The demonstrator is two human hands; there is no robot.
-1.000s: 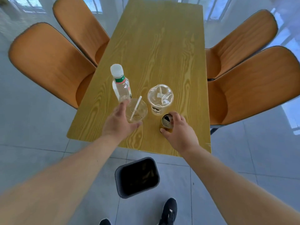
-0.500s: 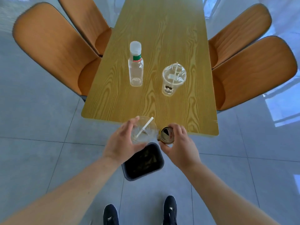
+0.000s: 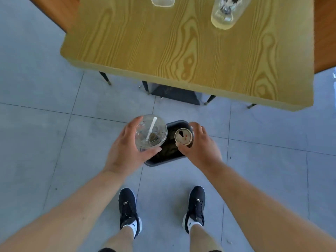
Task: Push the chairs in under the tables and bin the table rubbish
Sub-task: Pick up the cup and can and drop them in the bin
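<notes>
Far left: grey tiled floor (image 3: 36, 142), and at the top corner a sliver of an orange chair (image 3: 54, 8) tucked against the left edge of the wooden surface (image 3: 163, 51). Left hand (image 3: 125, 151) clamped around a clear plastic cup (image 3: 151, 132), thumb below and fingers curled over the far side, the cup tilted so that its open mouth faces up toward the camera, a white straw (image 3: 151, 130) lying slantwise inside. Cup held over the left rim of the dark bin (image 3: 151, 163), which stands on the floor just in front of the surface's near edge. Inside the bin, a dark lining, contents too dim to make out. Right hand (image 3: 200, 148) closed on a small can (image 3: 183, 136), fingers wrapped round its side, the top with its dark opening turned upward, held above the right half of the bin. Cup and can near each other, not touching. On the surface, at the top of the view, the base of a clear bottle (image 3: 162, 1) left of centre and a second clear cup (image 3: 225, 13) to its right, both cut off by the frame. Below, two black shoes (image 3: 128, 206) with white socks planted on the tiles, one either side of the bin's line. Far right: another orange chair (image 3: 325, 33) pressed against the surface's right edge.
</notes>
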